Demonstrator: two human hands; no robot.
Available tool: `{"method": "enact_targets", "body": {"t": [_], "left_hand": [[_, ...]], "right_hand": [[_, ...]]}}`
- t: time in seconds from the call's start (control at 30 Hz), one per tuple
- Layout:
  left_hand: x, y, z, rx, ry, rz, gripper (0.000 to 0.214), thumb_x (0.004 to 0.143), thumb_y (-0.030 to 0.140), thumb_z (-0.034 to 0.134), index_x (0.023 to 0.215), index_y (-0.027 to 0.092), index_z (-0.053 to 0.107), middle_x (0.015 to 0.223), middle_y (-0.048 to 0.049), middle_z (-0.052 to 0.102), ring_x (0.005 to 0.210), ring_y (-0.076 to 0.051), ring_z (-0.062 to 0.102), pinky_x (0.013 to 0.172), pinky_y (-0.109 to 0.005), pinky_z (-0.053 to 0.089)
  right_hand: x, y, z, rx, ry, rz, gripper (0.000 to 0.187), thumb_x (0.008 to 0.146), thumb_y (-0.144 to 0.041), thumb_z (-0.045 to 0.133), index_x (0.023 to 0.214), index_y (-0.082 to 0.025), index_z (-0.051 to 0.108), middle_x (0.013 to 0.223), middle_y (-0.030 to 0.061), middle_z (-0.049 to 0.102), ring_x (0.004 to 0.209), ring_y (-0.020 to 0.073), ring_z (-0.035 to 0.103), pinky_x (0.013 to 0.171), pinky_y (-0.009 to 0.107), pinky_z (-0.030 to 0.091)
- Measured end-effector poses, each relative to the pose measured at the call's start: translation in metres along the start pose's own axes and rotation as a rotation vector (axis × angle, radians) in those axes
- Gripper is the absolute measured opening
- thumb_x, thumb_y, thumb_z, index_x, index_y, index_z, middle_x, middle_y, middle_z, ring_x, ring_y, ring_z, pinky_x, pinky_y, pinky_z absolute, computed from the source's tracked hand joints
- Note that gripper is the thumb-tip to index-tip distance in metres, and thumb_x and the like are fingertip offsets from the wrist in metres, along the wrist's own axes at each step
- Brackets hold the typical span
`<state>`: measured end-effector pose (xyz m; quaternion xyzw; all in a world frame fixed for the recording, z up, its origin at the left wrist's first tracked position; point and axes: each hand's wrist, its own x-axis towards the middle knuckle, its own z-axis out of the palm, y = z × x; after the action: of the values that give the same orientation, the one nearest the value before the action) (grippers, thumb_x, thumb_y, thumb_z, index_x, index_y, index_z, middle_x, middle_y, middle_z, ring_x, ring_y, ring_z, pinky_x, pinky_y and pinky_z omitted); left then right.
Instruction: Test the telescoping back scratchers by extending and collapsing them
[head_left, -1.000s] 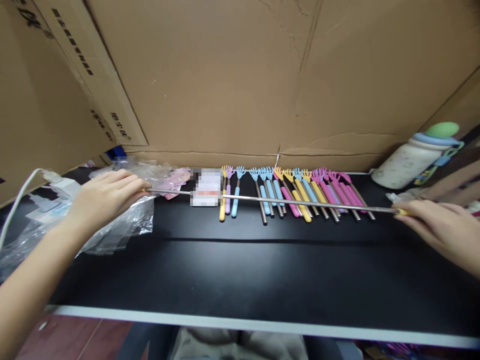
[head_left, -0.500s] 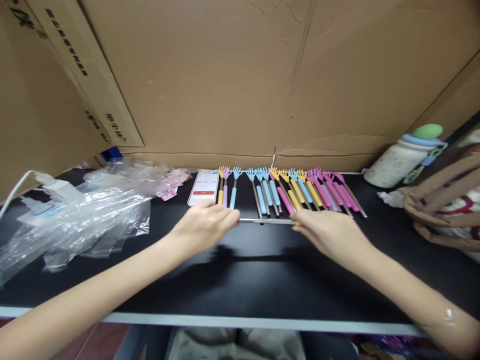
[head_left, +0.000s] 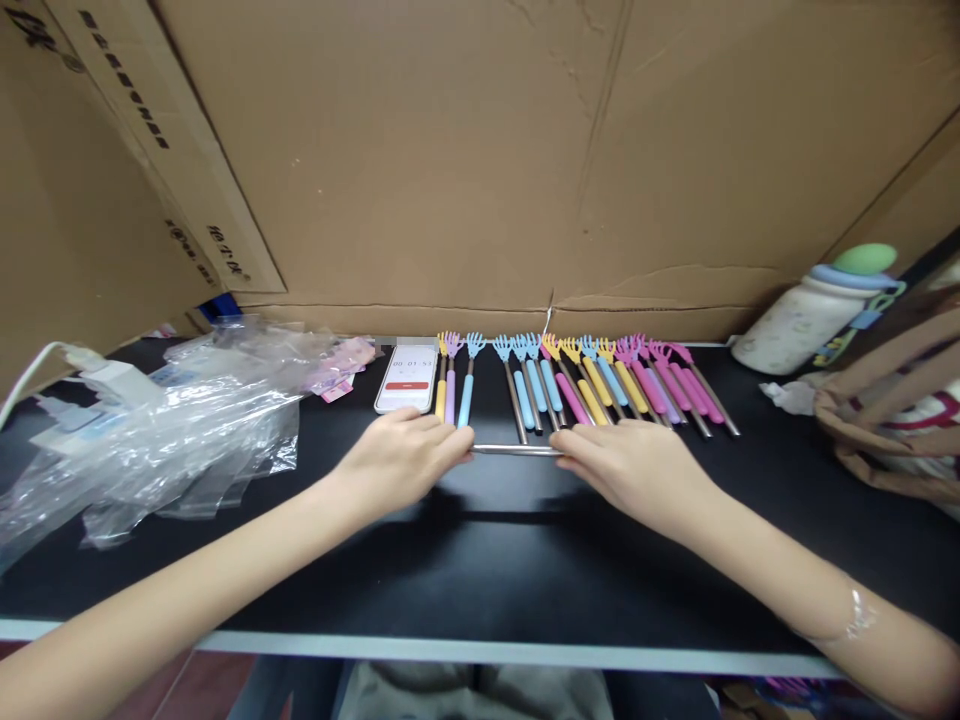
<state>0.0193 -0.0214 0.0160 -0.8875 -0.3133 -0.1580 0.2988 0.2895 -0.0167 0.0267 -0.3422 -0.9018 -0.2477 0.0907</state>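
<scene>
My left hand [head_left: 412, 452] and my right hand [head_left: 615, 460] are both closed around a back scratcher [head_left: 516, 450], held level above the black table. Only its bare metal rod shows between my fists; both ends are hidden in them. Just beyond lies a row of back scratchers with claw-shaped heads and coloured sleeves. Pink ones [head_left: 682, 385] lie at the right, yellow ones [head_left: 592, 380] and blue ones [head_left: 525, 395] towards the middle. Beyond my left hand, a purple back scratcher [head_left: 450, 385] lies between a yellow and a blue one.
A phone [head_left: 406, 378] with a running timer lies beyond my left hand. Clear plastic sleeves [head_left: 187, 430] are heaped at the left, near a white charger [head_left: 124, 385]. At the right are a tilted white bottle [head_left: 795, 325] and a brown bag [head_left: 862, 425]. Cardboard [head_left: 450, 150] walls the back.
My right hand has moved left, closer to my left hand. Less of the metal rod shows between them. The timer has advanced by a second.
</scene>
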Motion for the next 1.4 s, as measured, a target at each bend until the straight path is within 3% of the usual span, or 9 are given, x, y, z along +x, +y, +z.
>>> {"method": "enact_targets", "body": {"t": [0.1,0.23,0.4,0.53,0.8,1.1,1.4], "left_hand": [[-0.018,-0.028,-0.002,0.121,0.008,-0.032,0.025,0.093,0.024,0.039,0.071,0.019,0.049,0.059,0.0021,0.056,0.057,-0.014,0.053,0.059,-0.027,0.034],[-0.048,-0.068,-0.004,0.208,-0.076,-0.076,0.029,0.094,0.030,0.037,0.071,0.020,0.051,0.062,0.0008,0.057,0.064,-0.015,0.054,0.064,-0.026,0.035],[-0.066,-0.093,-0.013,0.309,-0.075,-0.108,0.029,0.093,0.033,0.040,0.069,0.021,0.053,0.062,0.0010,0.056,0.064,-0.015,0.051,0.060,-0.026,0.032],[-0.065,-0.099,-0.022,0.367,-0.090,-0.120,0.032,0.093,0.035,0.039,0.068,0.020,0.053,0.061,0.0008,0.054,0.061,-0.014,0.048,0.057,-0.025,0.029],[-0.059,-0.102,-0.025,0.404,-0.078,-0.103,0.034,0.094,0.035,0.036,0.068,0.021,0.054,0.062,0.0014,0.056,0.059,-0.013,0.048,0.057,-0.024,0.031],[-0.101,-0.121,-0.025,0.463,-0.099,-0.203,0.022,0.092,0.032,0.041,0.081,0.022,0.057,0.072,0.0014,0.061,0.071,-0.014,0.053,0.052,-0.023,0.029],[-0.103,-0.125,-0.027,0.529,-0.115,-0.162,0.022,0.092,0.031,0.041,0.082,0.023,0.059,0.070,0.0035,0.064,0.070,-0.013,0.054,0.060,-0.023,0.035]], "right_hand": [[-0.024,0.036,0.005,0.004,0.039,0.047,0.027,0.093,-0.033,0.035,0.087,-0.022,0.059,0.078,0.0012,0.068,0.063,0.0139,0.059,0.057,0.026,0.032],[-0.064,0.093,0.016,0.073,0.017,0.044,0.032,0.092,-0.040,0.035,0.095,-0.021,0.060,0.087,0.0040,0.068,0.074,0.0158,0.059,0.077,0.032,0.036],[-0.095,0.133,0.022,0.103,-0.050,0.218,0.041,0.090,-0.049,0.031,0.089,-0.022,0.062,0.079,0.0062,0.063,0.076,0.0189,0.056,0.074,0.034,0.038],[-0.102,0.143,0.020,0.180,-0.078,0.300,0.040,0.088,-0.050,0.033,0.087,-0.021,0.061,0.084,0.0088,0.061,0.083,0.0212,0.053,0.071,0.032,0.040],[-0.098,0.148,0.023,0.185,-0.051,0.301,0.038,0.087,-0.050,0.035,0.086,-0.022,0.061,0.083,0.0086,0.062,0.084,0.0218,0.052,0.074,0.034,0.039],[-0.137,0.183,0.024,0.042,-0.014,0.454,0.032,0.083,-0.044,0.036,0.088,-0.020,0.057,0.077,0.0102,0.061,0.071,0.0203,0.053,0.066,0.031,0.039],[-0.130,0.173,0.019,-0.151,0.060,0.428,0.040,0.084,-0.049,0.027,0.083,-0.023,0.057,0.076,0.0093,0.063,0.075,0.0215,0.054,0.069,0.034,0.034]]}}
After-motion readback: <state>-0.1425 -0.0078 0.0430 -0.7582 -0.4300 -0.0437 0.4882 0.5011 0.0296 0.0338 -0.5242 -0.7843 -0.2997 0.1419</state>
